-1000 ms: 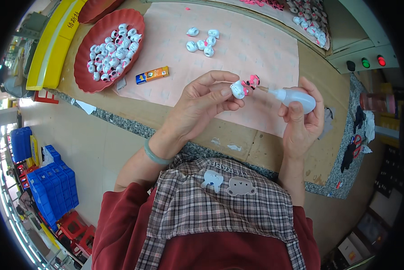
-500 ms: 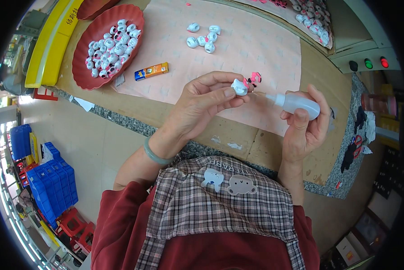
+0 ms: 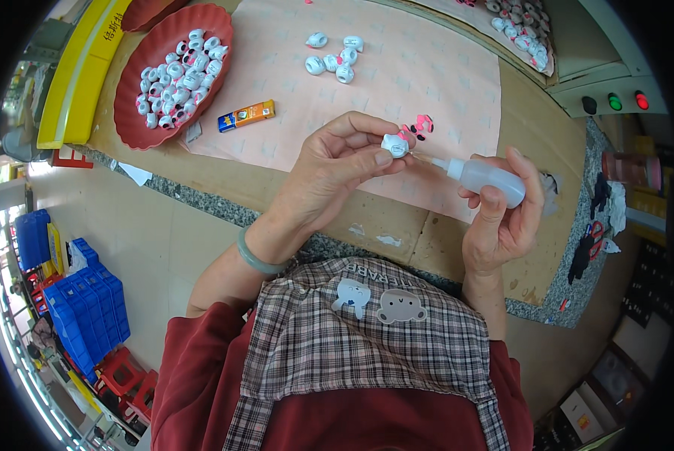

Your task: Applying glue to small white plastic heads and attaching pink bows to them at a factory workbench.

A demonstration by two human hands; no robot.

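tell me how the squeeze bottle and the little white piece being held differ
The squeeze bottle is clearly larger than the white piece.
The bottle is translucent and long, with its narrow end toward the piece; the piece is opaque, compact and rounded, with dark markings.
The bottle is held in the right hand, the piece between thumb and fingers of the left hand.
Both are pale.

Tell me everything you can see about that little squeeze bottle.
The squeeze bottle is translucent and whitish, apparently plastic, with a rounded body, white collar and thin nozzle. It lies nearly sideways in the fingers of the right hand. The nozzle points left toward a white toy head in the left hand; whether it touches is unclear.
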